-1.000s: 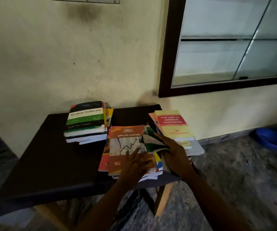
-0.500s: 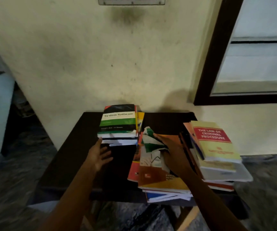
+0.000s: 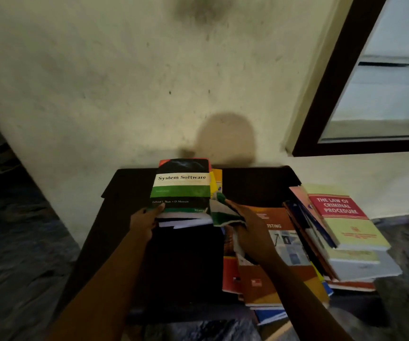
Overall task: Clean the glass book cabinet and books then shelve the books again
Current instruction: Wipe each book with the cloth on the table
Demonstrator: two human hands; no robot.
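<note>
Left hand (image 3: 144, 219) forward onto book (image 3: 181, 183)

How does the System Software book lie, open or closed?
Closed. The System Software book lies front cover up on a small stack; the left hand grips its near corner.

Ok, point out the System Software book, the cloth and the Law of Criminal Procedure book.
System Software book (image 3: 181, 179), head view, title band.
Cloth (image 3: 223, 212), head view, crumpled middle.
Law of Criminal Procedure book (image 3: 338, 205), head view, red title panel.
</note>
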